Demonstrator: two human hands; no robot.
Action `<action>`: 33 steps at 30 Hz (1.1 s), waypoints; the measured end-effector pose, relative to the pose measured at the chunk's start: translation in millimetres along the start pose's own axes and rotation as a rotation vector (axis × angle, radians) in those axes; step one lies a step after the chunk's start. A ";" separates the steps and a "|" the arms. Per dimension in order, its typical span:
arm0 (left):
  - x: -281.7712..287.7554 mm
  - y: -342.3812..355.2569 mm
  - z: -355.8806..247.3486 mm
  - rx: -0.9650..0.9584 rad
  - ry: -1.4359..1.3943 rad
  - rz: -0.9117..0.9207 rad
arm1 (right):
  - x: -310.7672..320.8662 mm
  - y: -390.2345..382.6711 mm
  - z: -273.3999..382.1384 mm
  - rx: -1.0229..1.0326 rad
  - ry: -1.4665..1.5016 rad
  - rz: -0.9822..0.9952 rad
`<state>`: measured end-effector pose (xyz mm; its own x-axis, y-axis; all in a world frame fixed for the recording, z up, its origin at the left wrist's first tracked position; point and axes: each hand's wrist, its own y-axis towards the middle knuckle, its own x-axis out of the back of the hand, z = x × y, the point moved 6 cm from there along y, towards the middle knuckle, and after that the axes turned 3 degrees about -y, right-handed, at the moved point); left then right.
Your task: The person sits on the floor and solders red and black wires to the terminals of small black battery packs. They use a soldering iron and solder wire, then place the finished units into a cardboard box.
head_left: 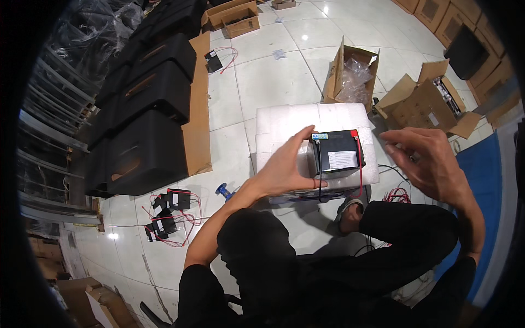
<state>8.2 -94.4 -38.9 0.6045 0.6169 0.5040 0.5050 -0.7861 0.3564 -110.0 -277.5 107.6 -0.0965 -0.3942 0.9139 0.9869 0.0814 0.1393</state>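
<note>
A black box-shaped battery [342,146] with a white label and a red corner rests on a white foam block [284,117] in front of me. A black wire and a red wire [360,164] run from its terminals over the near side. My left hand [287,164] grips its left side, index finger at the far edge and thumb along the near edge. To the right of the battery, apart from it, my right hand [424,158] hovers with fingers curled together. Whatever they pinch, if anything, is too small to make out.
Several small black batteries with red wires [168,213] lie on the tiled floor at left, near a blue tool [223,191]. Black plastic cases [147,145] stand on cardboard. Open cartons [353,79] sit beyond the block. Loose red wires [397,195] lie by my foot.
</note>
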 end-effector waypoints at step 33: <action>-14.0 -19.8 -9.3 -0.419 0.310 -0.348 | -104.1 11.0 19.6 0.059 0.233 0.334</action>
<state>-16.0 -87.9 -45.7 0.2099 0.8487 0.4855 0.3180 -0.5288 0.7869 -91.6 -217.5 21.5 0.2667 -0.5333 0.8028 0.9492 0.2896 -0.1230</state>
